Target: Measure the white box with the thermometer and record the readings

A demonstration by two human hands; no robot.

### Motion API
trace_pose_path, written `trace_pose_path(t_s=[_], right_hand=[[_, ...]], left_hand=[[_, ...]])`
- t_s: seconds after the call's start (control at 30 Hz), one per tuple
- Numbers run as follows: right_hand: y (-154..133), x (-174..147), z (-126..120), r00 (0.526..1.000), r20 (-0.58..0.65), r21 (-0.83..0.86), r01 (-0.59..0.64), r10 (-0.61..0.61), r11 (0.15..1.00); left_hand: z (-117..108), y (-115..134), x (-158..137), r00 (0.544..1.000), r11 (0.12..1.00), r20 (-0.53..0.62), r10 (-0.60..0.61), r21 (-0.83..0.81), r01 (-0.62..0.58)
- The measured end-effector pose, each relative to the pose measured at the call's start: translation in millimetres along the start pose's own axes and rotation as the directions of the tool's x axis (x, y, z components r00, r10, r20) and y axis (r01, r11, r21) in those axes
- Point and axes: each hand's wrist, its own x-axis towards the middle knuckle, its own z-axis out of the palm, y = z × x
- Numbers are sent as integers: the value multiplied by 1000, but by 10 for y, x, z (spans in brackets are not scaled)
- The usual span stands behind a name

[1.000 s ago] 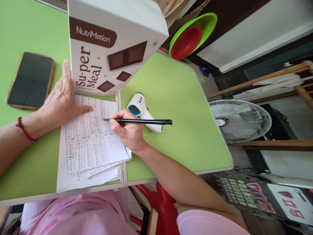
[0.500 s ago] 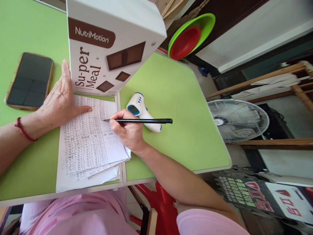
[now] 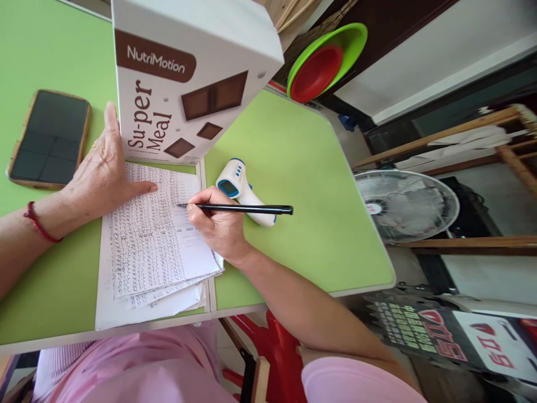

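Observation:
Between the fingers of my right hand [image 3: 220, 224] is a black pen [image 3: 251, 209], its tip at the written lines of the top sheet of paper [image 3: 155, 246]. That sheet is dense with rows of small handwriting and lies on several other papers. My left hand [image 3: 103, 170] rests on the upper left of the sheet, thumb stretched out across it and fingers extended up along the white box [image 3: 146, 106]. A smartphone [image 3: 50, 137] in a brownish case lies just left of that hand. Behind the pen sits a white and blue infrared thermometer [image 3: 241, 187].
The green table [image 3: 310, 224] has a metal seam and a pale edge. Past it are a green basin [image 3: 354, 42] with a red basin [image 3: 316, 73], a fan [image 3: 411, 207] and a wooden rack [image 3: 461, 242]. A red stool [image 3: 281, 352] stands below the table.
The pen's back end has dipped slightly and shifted a little left, with its tip staying near the same spot on the paper. My left hand stays in place.

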Motion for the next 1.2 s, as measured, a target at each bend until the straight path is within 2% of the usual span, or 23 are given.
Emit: trace_pose_path(t_s=[0.17, 0.33, 0.53, 0.8, 0.87, 1.07, 1.2], right_hand=[[-17, 6, -7, 1000, 0, -2, 0, 0, 1000], [-30, 9, -3, 998, -42, 6, -49, 49, 999], [-32, 11, -8, 996, -79, 9, -39, 39, 999], [-40, 14, -12, 997, -43, -7, -61, 61, 998], [-39, 13, -12, 998, -36, 5, -52, 52, 999], [-34, 10, -2, 996, -90, 19, -8, 10, 1000], [-34, 8, 3, 996, -72, -14, -51, 50, 999]], left_hand=[[8, 10, -7, 999, 999, -24, 32, -11, -33], [-9, 73, -11, 999, 999, -17, -33, 18, 34], [-32, 139, -9, 996, 996, -2, -84, 37, 84], [-48, 204, 2, 989, 988, 12, -144, 63, 143], [-35, 170, 3, 992, 990, 4, -129, 60, 129], [20, -14, 13, 1000, 1000, -9, 13, -5, -14], [36, -55, 18, 1000, 1000, -15, 12, -15, -13]])
